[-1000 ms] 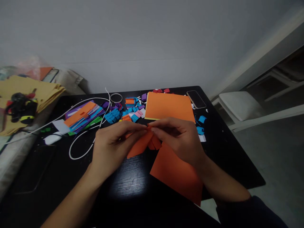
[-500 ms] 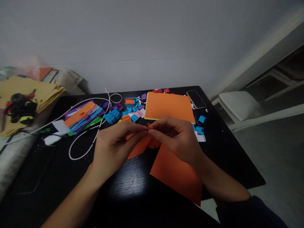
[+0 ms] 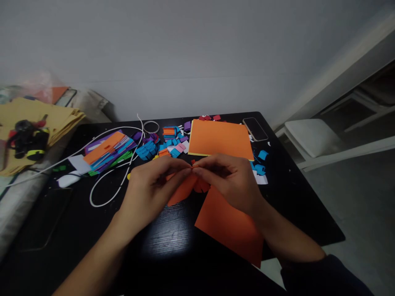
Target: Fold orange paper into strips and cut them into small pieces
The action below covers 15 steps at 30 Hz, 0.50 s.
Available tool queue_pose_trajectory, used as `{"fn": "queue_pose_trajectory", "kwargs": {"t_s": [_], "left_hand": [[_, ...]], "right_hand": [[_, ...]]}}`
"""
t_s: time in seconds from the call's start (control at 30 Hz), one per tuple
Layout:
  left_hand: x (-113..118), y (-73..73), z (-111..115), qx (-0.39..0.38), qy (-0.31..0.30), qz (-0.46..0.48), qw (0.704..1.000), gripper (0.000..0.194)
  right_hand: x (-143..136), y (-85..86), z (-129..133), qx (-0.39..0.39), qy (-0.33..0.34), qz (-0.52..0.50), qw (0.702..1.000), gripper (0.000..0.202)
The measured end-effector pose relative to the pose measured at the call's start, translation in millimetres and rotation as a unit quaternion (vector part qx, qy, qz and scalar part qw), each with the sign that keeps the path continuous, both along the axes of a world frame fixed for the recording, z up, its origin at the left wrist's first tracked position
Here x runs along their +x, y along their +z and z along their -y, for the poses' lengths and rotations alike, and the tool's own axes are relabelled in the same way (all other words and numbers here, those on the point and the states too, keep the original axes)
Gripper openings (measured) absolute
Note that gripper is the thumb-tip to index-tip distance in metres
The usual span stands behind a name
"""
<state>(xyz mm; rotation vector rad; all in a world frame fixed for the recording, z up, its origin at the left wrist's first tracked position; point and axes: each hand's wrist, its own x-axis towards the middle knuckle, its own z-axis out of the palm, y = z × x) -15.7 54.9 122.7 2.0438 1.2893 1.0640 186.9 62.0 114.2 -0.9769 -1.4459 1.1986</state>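
- One black table (image 3: 296, 205) lay beneath.
- One orange-topped stack (image 3: 220, 139) lay beyond the right hand (image 3: 233, 181).
- One orange sheet (image 3: 228, 226) lay partly under that hand and forearm.
- Two hands: right and left hand (image 3: 149, 185) both had thumb and fingertips clamped on one orange piece (image 3: 192, 167).
- One phone (image 3: 254, 129) lay near the far right corner.
- That one orange piece was between the fingertips.

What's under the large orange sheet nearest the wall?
Yellow paper shows beneath the orange sheet along its left and near edges; the right hand hides part, and anything deeper is covered.
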Motion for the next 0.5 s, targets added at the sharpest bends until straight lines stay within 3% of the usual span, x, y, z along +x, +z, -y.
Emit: {"fn": "queue_pose_trajectory", "kwargs": {"t_s": [0.13,0.33,0.5], "left_hand": [[1.4,0.9,-0.1,-0.013,-0.003,0.016,1.0,0.008],[3.2,0.8,-2.7,-0.061,0.004,0.088,0.994,0.008],[4.3,-1.5,-4.2,-0.097,0.008,0.142,0.985,0.007]], "right_hand": [[0.5,2.5,0.3,0.0,0.01,-0.002,1.0,0.003],[2.5,4.6,-0.2,-0.012,0.022,-0.02,0.999,0.022],[1.4,-0.3,-0.7,-0.049,0.055,-0.045,0.996,0.01]]}}
